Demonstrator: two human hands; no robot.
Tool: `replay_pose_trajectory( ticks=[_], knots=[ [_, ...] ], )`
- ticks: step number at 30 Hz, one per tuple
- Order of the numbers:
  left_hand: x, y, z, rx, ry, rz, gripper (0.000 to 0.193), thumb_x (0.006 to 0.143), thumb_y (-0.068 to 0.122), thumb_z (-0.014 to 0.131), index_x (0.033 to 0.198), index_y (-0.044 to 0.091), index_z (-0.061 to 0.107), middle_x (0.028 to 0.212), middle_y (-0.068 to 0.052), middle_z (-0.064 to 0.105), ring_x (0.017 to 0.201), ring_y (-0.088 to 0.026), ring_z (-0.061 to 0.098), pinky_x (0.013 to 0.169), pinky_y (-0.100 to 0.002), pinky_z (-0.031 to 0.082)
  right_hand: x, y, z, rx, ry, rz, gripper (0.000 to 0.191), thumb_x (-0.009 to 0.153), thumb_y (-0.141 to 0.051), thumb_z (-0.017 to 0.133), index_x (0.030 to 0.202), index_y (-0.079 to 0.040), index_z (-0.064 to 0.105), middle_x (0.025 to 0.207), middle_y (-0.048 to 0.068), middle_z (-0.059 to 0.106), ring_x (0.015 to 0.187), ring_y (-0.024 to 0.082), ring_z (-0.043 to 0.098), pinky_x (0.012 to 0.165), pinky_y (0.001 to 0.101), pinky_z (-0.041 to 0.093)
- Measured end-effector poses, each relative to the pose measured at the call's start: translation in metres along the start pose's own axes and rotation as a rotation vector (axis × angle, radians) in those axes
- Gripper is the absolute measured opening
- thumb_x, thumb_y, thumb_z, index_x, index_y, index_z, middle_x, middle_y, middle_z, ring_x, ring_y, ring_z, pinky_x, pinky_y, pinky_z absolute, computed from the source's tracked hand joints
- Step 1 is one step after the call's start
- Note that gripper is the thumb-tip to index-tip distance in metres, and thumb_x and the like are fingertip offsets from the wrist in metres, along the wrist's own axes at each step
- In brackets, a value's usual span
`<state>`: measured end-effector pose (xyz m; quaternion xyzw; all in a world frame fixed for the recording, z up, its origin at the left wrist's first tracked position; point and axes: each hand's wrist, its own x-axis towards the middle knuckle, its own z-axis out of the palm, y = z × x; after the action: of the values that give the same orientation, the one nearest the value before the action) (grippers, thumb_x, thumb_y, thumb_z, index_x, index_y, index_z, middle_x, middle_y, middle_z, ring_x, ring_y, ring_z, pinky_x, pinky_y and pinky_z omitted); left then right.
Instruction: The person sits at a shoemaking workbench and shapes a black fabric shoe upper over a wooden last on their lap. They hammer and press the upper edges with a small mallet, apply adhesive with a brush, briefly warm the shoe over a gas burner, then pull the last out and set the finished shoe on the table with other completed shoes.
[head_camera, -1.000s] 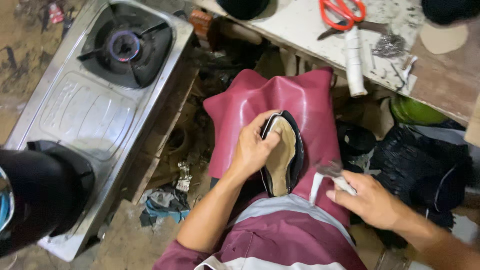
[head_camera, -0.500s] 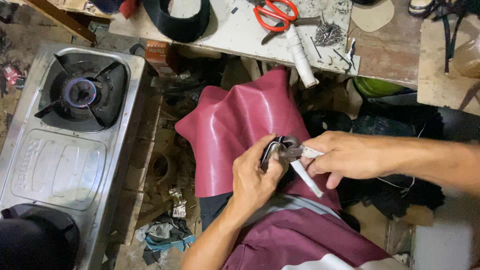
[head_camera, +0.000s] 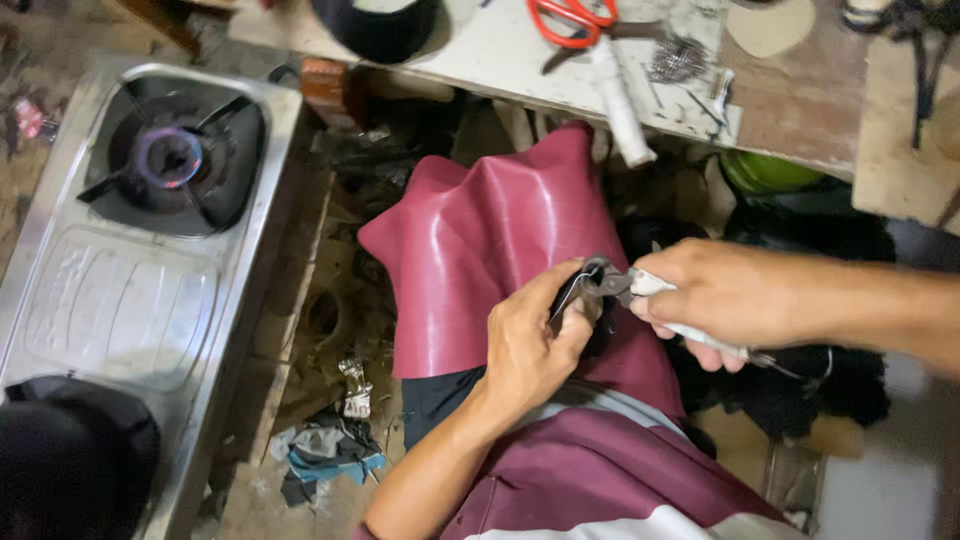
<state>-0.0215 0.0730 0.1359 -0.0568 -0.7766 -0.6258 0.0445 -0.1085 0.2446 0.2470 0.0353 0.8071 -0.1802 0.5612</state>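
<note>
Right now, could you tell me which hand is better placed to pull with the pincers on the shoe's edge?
Right. The right hand already grips the pincers, whose head sits at the shoe edge. The left hand is wrapped around the shoe, steadying it on the maroon sheet.

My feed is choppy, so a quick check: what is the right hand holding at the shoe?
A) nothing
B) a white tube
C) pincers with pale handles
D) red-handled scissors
C: the right hand is closed round the pale handles of the pincers, whose dark metal head meets the shoe held by the left hand; the red-handled scissors lie on the bench.
</note>
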Motion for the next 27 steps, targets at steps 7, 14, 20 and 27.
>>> replay_pose_trajectory(
  ticks=[7, 14, 20, 27],
  knots=[
    [0.025, -0.022, -0.028, -0.033, -0.051, 0.004, 0.042, 0.089, 0.012, 0.060, 0.130, 0.003, 0.064, 0.098, -0.016, 0.073, 0.077, -0.029, 0.072, 0.074, -0.039, 0.057, 0.040, 0.013, 0.051, 0.068, 0.444, -0.329, 0.024, 0.097, -0.031, 0.056, 0.102, -0.007, 0.061, 0.051, 0.012, 0.064, 0.042, 0.024, 0.064, 0.045, 0.0387, 0.051],
    [0.032, -0.040, -0.044, -0.028, -0.098, 0.029, 0.047, 0.087, 0.013, 0.058, 0.133, 0.006, 0.064, 0.101, -0.018, 0.073, 0.080, -0.030, 0.073, 0.077, -0.040, 0.059, 0.062, 0.005, 0.080, 0.058, 0.693, -0.552, 0.026, 0.095, -0.024, 0.053, 0.110, -0.003, 0.058, 0.055, 0.011, 0.063, 0.046, 0.025, 0.065, 0.050, 0.0385, 0.051],
    [0.027, -0.037, -0.044, -0.054, -0.143, -0.030, 0.047, 0.085, 0.013, 0.059, 0.131, 0.006, 0.065, 0.088, -0.015, 0.073, 0.067, -0.027, 0.071, 0.068, -0.038, 0.057, 0.046, 0.004, 0.050, -0.008, 0.252, -0.206, 0.027, 0.098, -0.033, 0.054, 0.096, -0.006, 0.057, 0.054, 0.015, 0.062, 0.042, 0.028, 0.066, 0.046, 0.0443, 0.054],
    [0.048, -0.047, -0.066, 0.000, -0.463, -0.163, 0.052, 0.091, 0.015, 0.060, 0.142, 0.006, 0.061, 0.082, -0.021, 0.069, 0.072, -0.023, 0.066, 0.072, -0.037, 0.055, 0.045, 0.001, 0.049, -0.152, 0.354, -0.384, 0.025, 0.096, -0.031, 0.055, 0.095, -0.007, 0.056, 0.054, 0.018, 0.061, 0.046, 0.033, 0.065, 0.050, 0.0460, 0.052]
  ],
)
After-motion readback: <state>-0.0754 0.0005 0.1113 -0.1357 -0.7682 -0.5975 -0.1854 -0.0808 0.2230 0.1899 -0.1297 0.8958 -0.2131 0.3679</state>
